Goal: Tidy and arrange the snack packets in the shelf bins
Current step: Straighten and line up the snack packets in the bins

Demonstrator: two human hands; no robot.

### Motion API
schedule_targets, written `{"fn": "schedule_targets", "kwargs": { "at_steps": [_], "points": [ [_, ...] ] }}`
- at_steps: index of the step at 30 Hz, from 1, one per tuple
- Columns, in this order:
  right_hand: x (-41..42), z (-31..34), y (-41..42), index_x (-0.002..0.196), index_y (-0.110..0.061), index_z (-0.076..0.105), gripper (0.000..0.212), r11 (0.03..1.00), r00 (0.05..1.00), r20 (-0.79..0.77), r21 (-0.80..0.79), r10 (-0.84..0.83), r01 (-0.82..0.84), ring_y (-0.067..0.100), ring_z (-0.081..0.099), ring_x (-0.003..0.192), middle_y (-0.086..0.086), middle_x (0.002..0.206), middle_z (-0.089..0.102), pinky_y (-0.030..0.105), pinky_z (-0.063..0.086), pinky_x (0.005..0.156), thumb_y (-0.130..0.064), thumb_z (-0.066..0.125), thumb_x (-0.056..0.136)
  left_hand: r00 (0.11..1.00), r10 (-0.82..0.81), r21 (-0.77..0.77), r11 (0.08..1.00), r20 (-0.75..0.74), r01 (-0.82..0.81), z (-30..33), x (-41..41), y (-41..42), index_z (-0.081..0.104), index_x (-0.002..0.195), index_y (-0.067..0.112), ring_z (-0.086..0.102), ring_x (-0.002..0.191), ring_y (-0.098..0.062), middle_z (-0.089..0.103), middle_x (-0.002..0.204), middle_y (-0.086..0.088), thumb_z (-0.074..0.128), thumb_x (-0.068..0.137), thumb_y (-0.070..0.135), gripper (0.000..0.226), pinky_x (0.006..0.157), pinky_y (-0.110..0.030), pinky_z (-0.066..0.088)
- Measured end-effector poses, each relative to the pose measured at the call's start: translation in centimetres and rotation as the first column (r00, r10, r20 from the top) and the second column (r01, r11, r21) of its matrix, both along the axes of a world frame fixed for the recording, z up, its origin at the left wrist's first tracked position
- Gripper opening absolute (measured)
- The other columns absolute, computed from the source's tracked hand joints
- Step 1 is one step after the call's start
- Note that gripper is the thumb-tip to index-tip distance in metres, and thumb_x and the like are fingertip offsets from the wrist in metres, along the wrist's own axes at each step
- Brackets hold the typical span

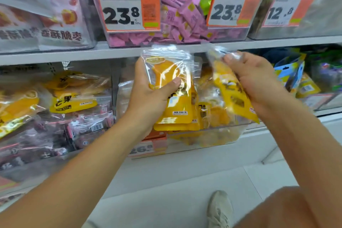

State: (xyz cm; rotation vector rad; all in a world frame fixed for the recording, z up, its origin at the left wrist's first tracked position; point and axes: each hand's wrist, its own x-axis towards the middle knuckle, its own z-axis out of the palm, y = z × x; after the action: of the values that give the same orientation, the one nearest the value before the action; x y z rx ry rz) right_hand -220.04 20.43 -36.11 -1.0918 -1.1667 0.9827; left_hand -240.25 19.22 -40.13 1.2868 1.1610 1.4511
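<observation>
My left hand (150,94) grips a small stack of yellow-and-clear dried mango packets (175,102), thumb across the front, held upright in front of a clear shelf bin (212,140). My right hand (253,79) holds a single yellow mango packet (231,94) by its clear top, tilted to the left. More of the same yellow packets (216,114) lie inside the bin behind both hands.
A bin to the left holds more yellow packets (72,98) over dark ones. Above, a shelf edge (74,55) carries bins of pink sweets (177,18) with orange price tags (127,11). Blue packets (290,74) stand at right. My shoe (220,209) is on the pale floor.
</observation>
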Motion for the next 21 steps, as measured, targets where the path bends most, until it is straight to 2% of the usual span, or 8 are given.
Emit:
{"fn": "schedule_targets", "kwargs": {
  "at_steps": [2,6,8,11,13,15,18,21],
  "points": [
    [-0.8,-0.9,0.1,0.082,-0.018,0.06,0.017,0.995,0.993,0.073,0.056,-0.092,0.088,0.004,0.061,0.056,-0.01,0.061,0.066,0.023,0.05,0.054,-0.016,0.06,0.099,0.999,-0.033,0.002,0.999,-0.004,0.033,-0.2,1.0,0.0,0.029,0.146,0.05,0.046,0.136,-0.013,0.045,0.147,0.019,0.083,0.077,0.035,0.089,0.103,-0.038,0.049],
    [-2.7,-3.2,1.4,0.092,-0.017,0.059,0.009,0.93,0.914,0.235,0.249,-0.33,0.271,0.012,0.063,0.069,-0.002,0.077,0.069,0.036,0.053,0.068,-0.023,0.059,0.098,0.997,-0.042,-0.003,0.999,0.063,0.042,-0.4,3.0,-0.3,0.038,0.123,0.06,0.058,0.124,-0.011,0.059,0.127,0.024,0.065,0.097,0.026,0.051,0.105,-0.046,0.049],
    [-3.4,-3.5,1.4,0.095,-0.016,0.057,0.009,0.905,0.884,0.265,0.297,-0.384,0.304,0.009,0.059,0.069,-0.004,0.079,0.065,0.032,0.049,0.067,-0.025,0.058,0.098,0.998,-0.018,-0.002,1.0,0.055,0.018,-0.3,3.5,-0.5,0.039,0.136,0.047,0.059,0.123,-0.011,0.06,0.13,0.016,0.048,0.105,0.037,0.035,0.106,-0.042,0.048],
    [-4.6,-3.9,0.9,0.095,-0.02,0.054,0.009,0.89,0.844,0.342,0.347,-0.413,0.295,0.014,0.055,0.08,0.005,0.095,0.057,0.026,0.042,0.074,-0.027,0.059,0.098,0.989,-0.061,-0.028,0.998,0.133,0.065,-0.2,3.5,-0.6,0.039,0.139,0.031,0.067,0.108,-0.007,0.066,0.123,0.006,0.056,0.089,0.061,0.061,0.089,-0.031,0.056],
    [-4.9,-3.7,0.8,0.098,-0.02,0.053,0.014,0.888,0.828,0.369,0.352,-0.422,0.296,0.014,0.052,0.086,0.002,0.102,0.047,0.022,0.041,0.08,-0.031,0.062,0.097,0.987,-0.125,0.005,0.992,0.106,0.125,-0.3,2.9,-0.3,0.042,0.133,0.032,0.068,0.108,-0.012,0.068,0.12,0.004,0.084,0.073,0.05,0.075,0.087,-0.037,0.058],
    [-4.5,-3.3,1.1,0.107,-0.021,0.048,0.034,0.92,0.874,0.324,0.277,-0.363,0.279,0.011,0.051,0.097,-0.001,0.11,0.044,0.026,0.044,0.09,-0.046,0.065,0.092,0.987,-0.159,0.076,0.984,-0.008,0.16,-0.4,2.3,0.2,0.036,0.144,0.033,0.06,0.122,-0.011,0.06,0.134,0.007,0.09,0.067,0.028,0.094,0.095,-0.035,0.055],
    [-3.2,-2.6,1.6,0.136,-0.031,0.036,0.084,0.998,0.995,0.083,0.032,-0.052,0.05,0.009,0.058,0.118,-0.011,0.132,0.049,0.037,0.048,0.102,-0.07,0.072,0.07,0.981,-0.168,0.164,0.97,-0.094,0.182,0.0,2.1,1.1,0.017,0.156,0.036,0.045,0.13,0.009,0.04,0.144,0.027,0.087,0.074,0.012,0.11,0.103,-0.024,0.048],
    [-1.7,-3.1,2.1,0.145,-0.028,0.03,0.095,0.972,0.972,0.066,0.037,0.227,-0.23,0.01,0.062,0.12,-0.005,0.137,0.056,0.032,0.052,0.1,-0.043,0.085,0.07,0.969,-0.176,0.248,0.944,-0.174,0.216,-0.1,2.5,1.9,0.006,0.159,0.026,0.048,0.135,-0.006,0.038,0.154,0.004,0.083,0.076,0.001,0.116,0.107,-0.037,0.048]
  ]
}}
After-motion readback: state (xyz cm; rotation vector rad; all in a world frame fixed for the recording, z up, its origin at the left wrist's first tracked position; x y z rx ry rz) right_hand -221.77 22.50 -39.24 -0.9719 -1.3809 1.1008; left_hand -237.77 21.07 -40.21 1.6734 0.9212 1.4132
